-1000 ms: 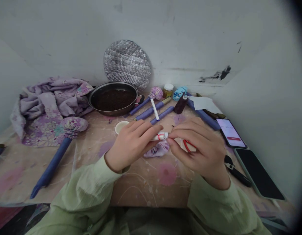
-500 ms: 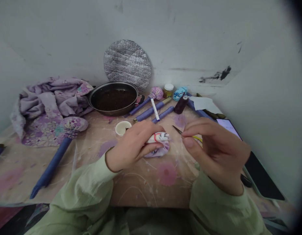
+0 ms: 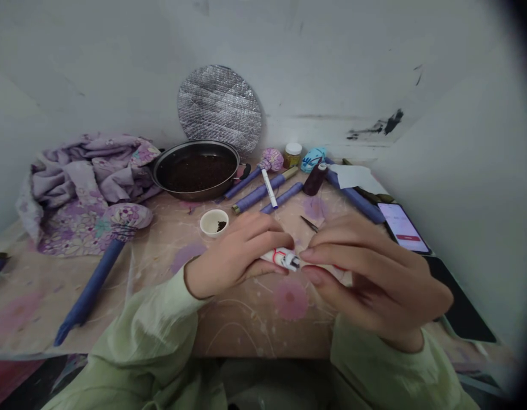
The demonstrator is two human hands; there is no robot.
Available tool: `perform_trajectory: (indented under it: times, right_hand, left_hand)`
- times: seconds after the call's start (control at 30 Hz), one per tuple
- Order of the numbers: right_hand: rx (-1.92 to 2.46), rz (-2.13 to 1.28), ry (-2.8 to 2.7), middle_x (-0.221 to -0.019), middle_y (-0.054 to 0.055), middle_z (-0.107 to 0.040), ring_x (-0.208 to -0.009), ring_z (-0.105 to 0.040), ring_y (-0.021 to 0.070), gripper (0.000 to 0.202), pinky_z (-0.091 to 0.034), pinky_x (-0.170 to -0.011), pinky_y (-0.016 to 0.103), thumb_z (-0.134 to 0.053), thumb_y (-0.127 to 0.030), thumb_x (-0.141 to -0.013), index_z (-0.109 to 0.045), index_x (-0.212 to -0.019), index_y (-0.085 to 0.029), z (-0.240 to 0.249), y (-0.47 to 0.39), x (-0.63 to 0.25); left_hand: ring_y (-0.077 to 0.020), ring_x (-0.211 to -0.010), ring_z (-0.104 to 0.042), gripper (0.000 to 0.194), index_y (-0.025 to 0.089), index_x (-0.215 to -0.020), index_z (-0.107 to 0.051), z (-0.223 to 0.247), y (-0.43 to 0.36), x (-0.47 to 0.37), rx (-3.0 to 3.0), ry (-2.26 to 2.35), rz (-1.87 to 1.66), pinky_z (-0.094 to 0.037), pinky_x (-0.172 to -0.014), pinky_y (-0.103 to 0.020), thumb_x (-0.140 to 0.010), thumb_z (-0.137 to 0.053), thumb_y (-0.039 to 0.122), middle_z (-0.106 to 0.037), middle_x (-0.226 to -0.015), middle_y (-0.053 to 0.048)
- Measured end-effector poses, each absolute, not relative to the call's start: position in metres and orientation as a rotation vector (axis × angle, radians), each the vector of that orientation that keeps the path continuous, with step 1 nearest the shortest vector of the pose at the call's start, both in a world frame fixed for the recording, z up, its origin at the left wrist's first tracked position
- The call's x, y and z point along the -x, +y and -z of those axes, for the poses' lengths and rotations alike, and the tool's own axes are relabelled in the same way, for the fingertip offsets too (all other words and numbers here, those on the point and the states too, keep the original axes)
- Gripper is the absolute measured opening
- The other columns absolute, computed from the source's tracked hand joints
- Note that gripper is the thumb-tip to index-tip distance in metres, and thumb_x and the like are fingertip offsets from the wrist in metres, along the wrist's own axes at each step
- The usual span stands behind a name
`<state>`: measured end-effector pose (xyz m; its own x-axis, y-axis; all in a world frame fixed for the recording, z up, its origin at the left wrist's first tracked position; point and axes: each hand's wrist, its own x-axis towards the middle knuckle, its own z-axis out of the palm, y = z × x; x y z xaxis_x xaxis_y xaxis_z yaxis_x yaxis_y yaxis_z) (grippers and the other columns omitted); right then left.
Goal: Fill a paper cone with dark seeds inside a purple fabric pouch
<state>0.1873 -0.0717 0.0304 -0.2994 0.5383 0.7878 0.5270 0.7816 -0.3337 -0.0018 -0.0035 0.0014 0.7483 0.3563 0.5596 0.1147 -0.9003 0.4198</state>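
Observation:
My left hand [image 3: 238, 249] is closed around a small white roll [image 3: 280, 257] with a red line around it and a dark, ragged tip facing right. My right hand [image 3: 374, 273] is curled in a pinch just beside that tip, thumb below and forefinger above. Whitish and red bits show behind its fingers, too unclear to name. A dark pointed tool [image 3: 308, 223] lies on the table behind the right hand, which hides its rear part. Left of my left hand stands a small white cup [image 3: 207, 221] with dark grains in it.
A black pan [image 3: 161, 185] of dark stuff stands at the back. Purple cloth [image 3: 71, 228] and a cloth-headed stick [image 3: 90, 290] lie left. Behind my hands are blue-wrapped sticks [image 3: 261, 193], a marker [image 3: 269, 189], a thread spool [image 3: 315, 180] and a jar [image 3: 293, 155]. A phone [image 3: 402, 228] lies right.
My right hand has moved left and forward to the roll's tip. The roll has tilted a little in my left hand, and the purple-white cloth beneath it is out of sight.

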Motion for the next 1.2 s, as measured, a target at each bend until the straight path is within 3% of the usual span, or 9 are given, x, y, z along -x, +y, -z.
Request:
perform_trajectory:
  times: [0.2,0.4,0.93,1.1,1.2]
  right_hand:
    - [0.918,0.262,-1.992,-0.071,0.002,-0.066,-0.067,-0.059,0.0154,0.012,-0.049,-0.067,0.034,-0.063,-0.009,-0.078,-0.06,-0.077,-0.02,-0.031,-0.07,-0.184]
    - [0.984,0.395,-1.988,-0.073,0.004,-0.065,-0.072,-0.06,0.0171,0.008,-0.048,-0.073,0.036,-0.061,-0.011,-0.08,-0.058,-0.079,-0.019,-0.027,-0.069,-0.181]
    - [0.96,0.146,-1.927,-0.078,0.002,-0.063,-0.074,-0.056,0.0148,0.007,-0.047,-0.069,0.031,-0.056,-0.011,-0.084,-0.056,-0.085,-0.018,-0.026,-0.069,-0.182]
    - [0.898,0.209,-1.988,-0.088,0.004,-0.066,-0.08,-0.058,0.0164,0.016,-0.048,-0.074,0.035,-0.062,-0.012,-0.082,-0.06,-0.097,-0.017,-0.027,-0.068,-0.189]
    - [0.906,0.224,-2.026,-0.086,0.004,-0.066,-0.08,-0.057,0.016,0.012,-0.047,-0.075,0.034,-0.062,-0.011,-0.083,-0.062,-0.093,-0.017,-0.027,-0.067,-0.19]
  left_hand:
    - [-0.0186,-0.088,-0.055,0.04,0.018,-0.103,-0.057,0.0,-0.004,0.0,-2.708,0.474,-0.968,-0.041,-0.079,-0.033,-0.094,-0.033,0.049,-0.062,-0.093,-0.007]
    - [-0.0178,-0.086,-0.054,0.04,0.016,-0.103,-0.054,-0.001,-0.003,0.0,-2.729,0.485,-1.007,-0.042,-0.076,-0.031,-0.095,-0.032,0.048,-0.062,-0.093,-0.007]
    - [-0.0186,-0.088,-0.055,0.037,0.016,-0.1,-0.057,0.001,0.002,0.003,-2.778,0.528,-1.108,-0.042,-0.079,-0.033,-0.095,-0.036,0.046,-0.062,-0.092,-0.008]
    - [-0.0179,-0.087,-0.055,0.038,0.015,-0.101,-0.057,0.001,0.003,0.003,-2.813,0.561,-1.097,-0.043,-0.078,-0.031,-0.095,-0.036,0.046,-0.063,-0.092,-0.008]
    - [-0.0182,-0.087,-0.055,0.041,0.016,-0.102,-0.056,0.001,0.002,0.003,-2.813,0.553,-1.03,-0.044,-0.078,-0.032,-0.095,-0.032,0.048,-0.062,-0.092,-0.008]
